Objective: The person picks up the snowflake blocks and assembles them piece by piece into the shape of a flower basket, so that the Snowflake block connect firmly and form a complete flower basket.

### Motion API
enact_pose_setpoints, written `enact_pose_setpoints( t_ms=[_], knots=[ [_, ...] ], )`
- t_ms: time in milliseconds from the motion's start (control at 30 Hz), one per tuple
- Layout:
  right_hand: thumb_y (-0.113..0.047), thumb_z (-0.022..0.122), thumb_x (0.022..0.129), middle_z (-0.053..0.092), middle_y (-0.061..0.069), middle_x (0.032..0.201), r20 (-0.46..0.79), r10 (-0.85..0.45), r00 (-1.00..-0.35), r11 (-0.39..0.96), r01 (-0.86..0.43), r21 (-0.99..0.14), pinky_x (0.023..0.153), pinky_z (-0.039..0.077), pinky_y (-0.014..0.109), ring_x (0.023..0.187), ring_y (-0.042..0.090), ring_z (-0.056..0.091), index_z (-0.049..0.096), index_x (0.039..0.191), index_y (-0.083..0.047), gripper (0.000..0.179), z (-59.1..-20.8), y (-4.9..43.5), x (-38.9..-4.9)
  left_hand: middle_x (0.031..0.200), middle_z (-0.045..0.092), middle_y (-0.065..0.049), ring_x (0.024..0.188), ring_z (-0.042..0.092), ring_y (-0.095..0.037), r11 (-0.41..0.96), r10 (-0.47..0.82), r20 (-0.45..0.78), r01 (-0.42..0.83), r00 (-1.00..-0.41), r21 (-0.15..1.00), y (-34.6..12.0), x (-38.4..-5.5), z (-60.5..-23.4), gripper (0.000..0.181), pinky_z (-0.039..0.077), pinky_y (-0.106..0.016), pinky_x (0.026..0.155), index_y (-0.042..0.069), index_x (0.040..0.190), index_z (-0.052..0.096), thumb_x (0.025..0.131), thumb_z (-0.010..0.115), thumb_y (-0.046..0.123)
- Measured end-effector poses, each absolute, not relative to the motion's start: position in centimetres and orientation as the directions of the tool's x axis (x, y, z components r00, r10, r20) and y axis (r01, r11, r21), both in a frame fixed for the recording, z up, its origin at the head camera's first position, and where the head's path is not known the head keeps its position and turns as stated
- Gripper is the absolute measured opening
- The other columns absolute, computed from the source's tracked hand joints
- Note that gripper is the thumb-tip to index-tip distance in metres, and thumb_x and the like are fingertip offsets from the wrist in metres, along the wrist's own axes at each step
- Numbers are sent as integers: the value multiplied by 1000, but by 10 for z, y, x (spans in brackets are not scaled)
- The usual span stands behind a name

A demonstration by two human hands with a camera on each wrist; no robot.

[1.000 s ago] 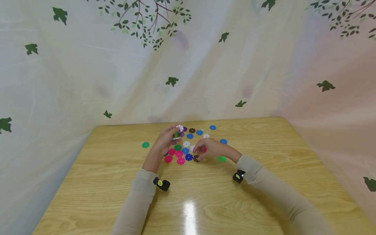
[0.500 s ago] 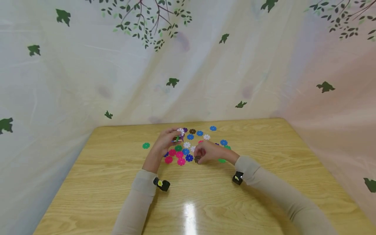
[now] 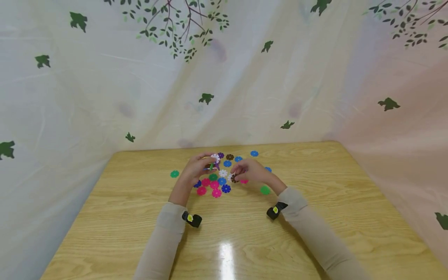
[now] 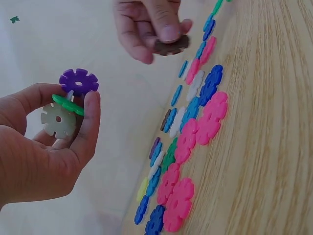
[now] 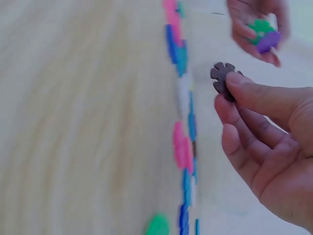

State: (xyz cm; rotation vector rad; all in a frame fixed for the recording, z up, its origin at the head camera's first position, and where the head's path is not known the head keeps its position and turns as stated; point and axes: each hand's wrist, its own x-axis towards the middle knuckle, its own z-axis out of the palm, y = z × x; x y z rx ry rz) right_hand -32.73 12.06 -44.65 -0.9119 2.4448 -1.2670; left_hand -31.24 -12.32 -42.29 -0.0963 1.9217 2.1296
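My left hand [image 3: 190, 171] grips a small cluster of joined flower-shaped plastic discs. In the left wrist view the cluster shows a purple disc [image 4: 78, 81] on top, a green disc [image 4: 67, 104] seen edge-on, and a whitish disc [image 4: 57, 122] nearest the palm. Part of the cluster is hidden behind the thumb and fingers. To the right, my right hand [image 3: 254, 171] pinches a dark brown notched disc [image 5: 221, 78] between thumb and fingertips, raised above the table and apart from the cluster.
Several loose discs lie around and below the hands, among them a pink disc [image 3: 216, 193], a dark blue disc [image 3: 226, 188] and a light green disc [image 3: 265, 190]. A green disc [image 3: 174, 174] lies off to the left. Behind the wooden table [image 3: 245, 229] hangs a printed cloth [image 3: 157, 97].
My right hand has picked the brown disc up off the table near its front edge of the pile and raised it towards the left hand. The left hand stays nearly still with its cluster.
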Motion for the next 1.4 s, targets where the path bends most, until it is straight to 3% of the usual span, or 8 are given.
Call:
enact_pose_setpoints(
  t_ms=[133, 267, 367, 600, 967, 1167, 1333, 1400],
  knots=[
    [-6, 76, 91, 75, 17, 96, 155, -530, -834, 367, -390, -845, 76, 60, 36, 82, 13, 69, 74, 106, 1, 16, -437, 113, -328, 94, 67, 0, 81, 66, -10, -84, 141, -225, -238, -964, 968, -124, -312, -422, 30, 54, -48, 104, -1, 128, 61, 100, 63, 9],
    [-9, 77, 91, 74, 18, 98, 210, -430, -878, 298, -358, -885, 75, 59, 32, 84, 18, 69, 75, 108, 0, 19, -431, 103, -328, 95, 68, -2, 80, 68, -11, -81, 132, -222, -234, -966, 969, -124, -311, -423, 30, 59, -38, 95, -1, 128, 61, 100, 62, 10],
    [-9, 77, 91, 74, 20, 100, 248, -380, -891, 263, -362, -895, 75, 58, 27, 87, 23, 70, 74, 109, 1, 21, -430, 94, -327, 98, 68, -4, 80, 68, -12, -88, 134, -223, -236, -966, 968, -124, -311, -423, 30, 59, -38, 95, -1, 129, 60, 100, 61, 9],
    [-3, 76, 90, 75, 23, 100, 330, -301, -894, 263, -411, -873, 72, 56, 19, 89, 27, 72, 74, 103, 4, 15, -429, 81, -321, 105, 66, -9, 84, 70, -14, -109, 144, -214, -230, -966, 967, -121, -310, -425, 30, 50, -52, 108, -3, 129, 60, 100, 60, 7],
    [6, 75, 87, 74, 28, 93, 459, -263, -849, 206, -514, -833, 66, 56, 17, 80, 27, 74, 74, 95, 11, 9, -412, 72, -299, 107, 69, -10, 85, 72, -14, -122, 129, -227, -243, -965, 962, -117, -309, -426, 32, 58, -41, 97, -7, 130, 59, 103, 58, 9],
    [8, 74, 87, 75, 28, 92, 499, -233, -835, 207, -544, -813, 67, 55, 14, 80, 37, 73, 74, 93, 13, 8, -409, 71, -296, 108, 70, -11, 88, 72, -13, -180, 101, -227, -243, -968, 953, -111, -309, -425, 32, 62, -29, 85, -8, 130, 61, 103, 59, 9],
    [6, 75, 87, 75, 27, 92, 513, -201, -834, 196, -548, -813, 69, 56, 14, 82, 42, 74, 76, 93, 11, 8, -416, 71, -301, 104, 72, -8, 88, 73, -14, -228, 87, -224, -238, -971, 944, -107, -308, -424, 32, 61, -33, 89, -8, 128, 63, 101, 61, 8],
    [4, 77, 86, 75, 26, 92, 520, -186, -834, 173, -549, -818, 69, 57, 15, 79, 33, 75, 77, 93, 9, 8, -424, 72, -307, 101, 73, -6, 88, 74, -14, -247, 86, -226, -240, -970, 939, -106, -307, -424, 31, 61, -34, 90, -8, 127, 64, 101, 62, 8]
  ],
)
